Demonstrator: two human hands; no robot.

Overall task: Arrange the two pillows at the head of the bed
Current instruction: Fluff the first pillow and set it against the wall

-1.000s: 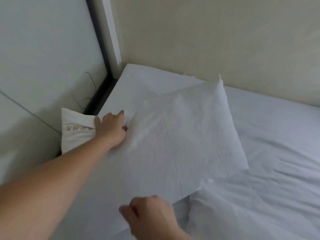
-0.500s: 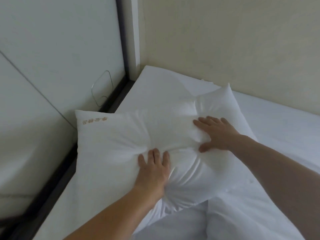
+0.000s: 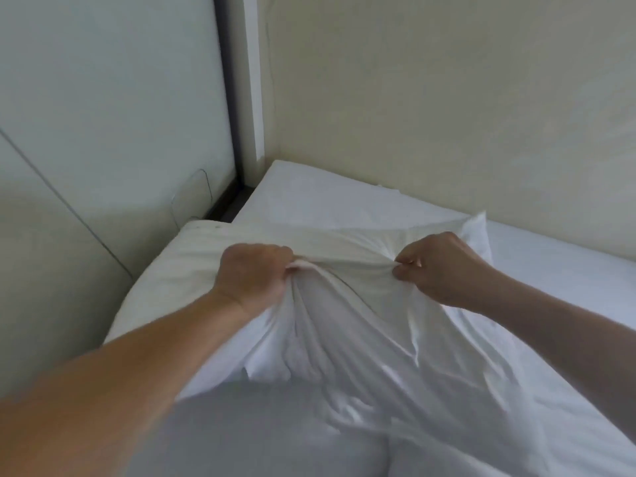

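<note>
Two-handed grip on a pillow near the head corner of the bed.

The left hand [image 3: 253, 275] and the right hand [image 3: 438, 268] are both closed into fists, each bunching the white cover of the upper pillow [image 3: 192, 270] at centre frame; the pillow lies directly ahead of the hands, its long axis running left to right across the frame, its left end near the pale panel [image 3: 103, 115] at upper left, its right corner [image 3: 476, 225] close to the cream wall [image 3: 447, 98]; the left hand is nearer the panel side; bare sheet on the bed [image 3: 309, 194] at upper centre offers open room, probably toward the corner; whether the folds at lower right belong to a second pillow cannot be told.
</note>
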